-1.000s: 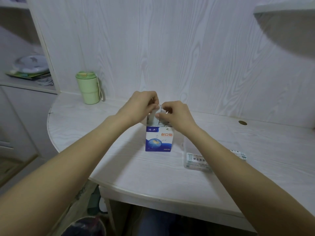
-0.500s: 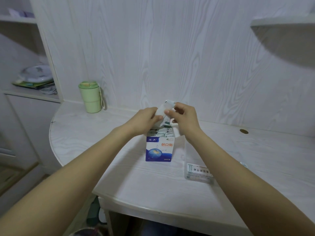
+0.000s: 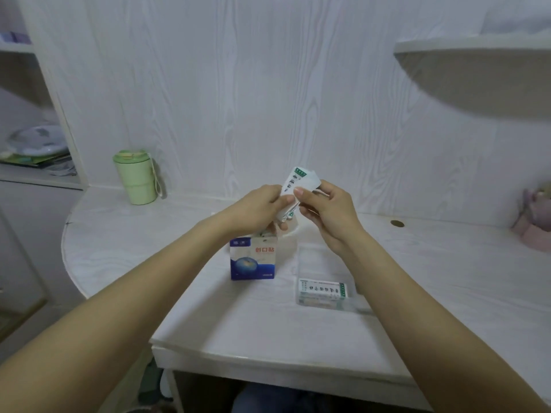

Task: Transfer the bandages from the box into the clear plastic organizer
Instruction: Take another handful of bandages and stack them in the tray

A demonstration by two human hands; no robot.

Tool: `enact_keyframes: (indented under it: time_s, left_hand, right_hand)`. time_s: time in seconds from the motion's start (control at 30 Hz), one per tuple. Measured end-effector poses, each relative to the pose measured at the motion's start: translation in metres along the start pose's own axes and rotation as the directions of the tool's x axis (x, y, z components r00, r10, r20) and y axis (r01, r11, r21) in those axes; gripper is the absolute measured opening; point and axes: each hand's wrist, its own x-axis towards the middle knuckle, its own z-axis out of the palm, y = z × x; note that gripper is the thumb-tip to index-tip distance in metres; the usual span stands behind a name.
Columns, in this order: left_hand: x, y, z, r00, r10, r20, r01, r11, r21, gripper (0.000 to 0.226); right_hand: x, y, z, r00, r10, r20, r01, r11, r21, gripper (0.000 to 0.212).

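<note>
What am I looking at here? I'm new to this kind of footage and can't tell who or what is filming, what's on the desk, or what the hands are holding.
No machine here: a person wears a camera on the head, looking forward and down, so the two bare arms reaching in are their own. The left hand and right hand together pinch a small stack of wrapped bandages, held up above the blue and white box it belongs to. That box stands on the pale wooden desk. To the right of it lies the clear plastic organizer, with bandages already in it. A green lidded cup stands at the back left.
</note>
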Motion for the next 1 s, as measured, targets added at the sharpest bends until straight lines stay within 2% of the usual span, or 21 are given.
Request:
enact_keyframes:
  time_s: [0.07, 0.27, 0.47, 0.53, 0.63, 0.8, 0.87, 0.93, 1.0]
  left_hand:
    - [-0.006, 0.005, 0.012, 1.000, 0.028, 0.005, -0.028, 0.998, 0.054, 0.029]
    - [-0.014, 0.016, 0.057, 1.000, -0.007, -0.021, 0.005, 0.994, -0.110, 0.024]
    - [-0.021, 0.014, 0.107, 0.997, -0.079, -0.025, 0.072, 0.973, -0.220, 0.023]
    - [-0.023, 0.013, 0.119, 0.995, -0.087, -0.046, 0.075, 0.973, -0.217, 0.023]
    - [-0.024, 0.012, 0.127, 0.995, -0.057, -0.086, 0.043, 0.986, -0.164, 0.021]
    - [-0.025, 0.005, 0.131, 0.993, 0.006, -0.114, -0.016, 0.996, -0.090, 0.018]
    - [-0.024, 0.003, 0.129, 0.993, 0.004, -0.119, -0.015, 0.996, -0.087, 0.015]
    - [-0.021, 0.004, 0.124, 0.989, 0.007, -0.145, -0.018, 0.997, -0.077, 0.015]
    - [-0.018, 0.005, 0.122, 0.985, 0.006, -0.175, -0.019, 0.997, -0.077, 0.015]
  right_hand:
    - [-0.013, -0.001, -0.011, 1.000, 0.028, -0.013, -0.028, 0.999, -0.032, 0.021]
    - [-0.044, -0.001, -0.057, 0.988, 0.066, -0.141, -0.100, 0.963, -0.250, 0.021]
    - [-0.071, 0.002, -0.095, 0.983, 0.099, -0.155, -0.136, 0.958, -0.251, 0.009]
    - [-0.078, 0.005, -0.105, 0.977, 0.112, -0.182, -0.152, 0.963, -0.223, 0.003]
    - [-0.084, 0.007, -0.116, 0.962, 0.163, -0.217, -0.175, 0.984, -0.036, 0.005]
    - [-0.085, 0.013, -0.133, 0.964, 0.207, -0.165, -0.170, 0.962, 0.212, 0.006]
    - [-0.085, 0.013, -0.139, 0.958, 0.255, -0.131, -0.212, 0.938, 0.275, 0.014]
    - [-0.084, 0.012, -0.147, 0.955, 0.273, -0.118, -0.234, 0.935, 0.267, 0.025]
    - [-0.083, 0.012, -0.155, 0.968, 0.215, -0.127, -0.205, 0.975, 0.084, 0.018]
